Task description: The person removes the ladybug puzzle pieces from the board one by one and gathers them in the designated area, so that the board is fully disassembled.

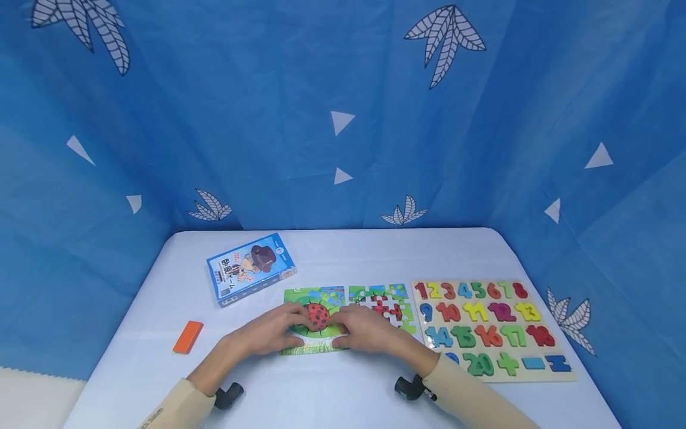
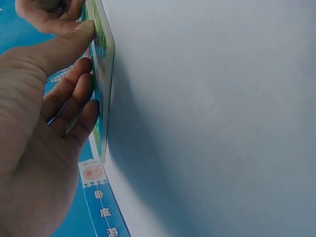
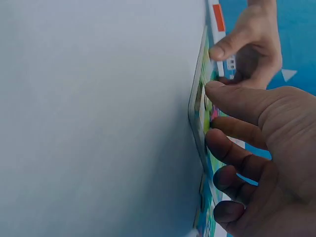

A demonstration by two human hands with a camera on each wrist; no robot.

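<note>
A flat jigsaw puzzle [image 1: 327,293] with a red ladybug [image 1: 318,316] on green leaves lies at mid-table in the head view. My left hand [image 1: 276,329] touches its left side with thumb and fingertips spread on the picture. From the other side my right hand [image 1: 367,330] rests its fingertips on the puzzle's right part, thumb near the lower edge. Both wrist views show the puzzle edge-on, with fingers bent loosely against its face. A second ladybug puzzle [image 1: 398,292], its pieces showing pale gaps, lies to the right, partly hidden by my right hand.
A blue game box [image 1: 249,268] lies behind and left of the hands. Farther left is an orange block [image 1: 188,337]. A wooden number board [image 1: 560,372] with coloured numerals covers the right side. Blue curtain [image 1: 300,143] hangs around the white table [image 1: 321,399].
</note>
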